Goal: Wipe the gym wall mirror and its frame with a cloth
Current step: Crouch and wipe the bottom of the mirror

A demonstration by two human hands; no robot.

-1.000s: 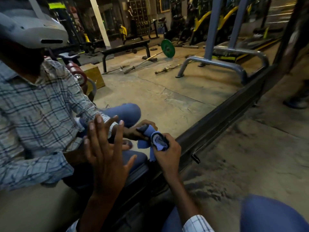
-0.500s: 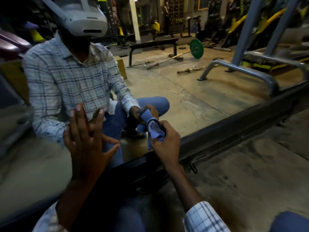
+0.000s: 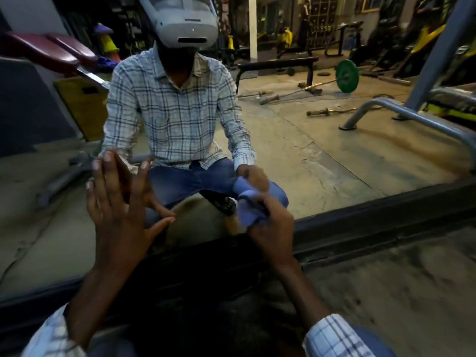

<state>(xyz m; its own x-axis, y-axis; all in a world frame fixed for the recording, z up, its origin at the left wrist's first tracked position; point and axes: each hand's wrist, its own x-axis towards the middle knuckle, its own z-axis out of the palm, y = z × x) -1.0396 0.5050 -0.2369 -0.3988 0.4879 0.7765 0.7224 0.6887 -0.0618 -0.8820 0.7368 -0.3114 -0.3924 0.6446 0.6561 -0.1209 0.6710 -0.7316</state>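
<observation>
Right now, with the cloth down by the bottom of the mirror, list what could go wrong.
1. The left hand lies open and seems pressed on the mirror glass; it may leave prints.
2. The right hand grips the blue cloth in a tight bunch, so little fabric meets the glass and streaks are likely.
3. The bottom frame rail sits at the dusty floor; the cloth could pick up grit there and drag it over the glass.
</observation>
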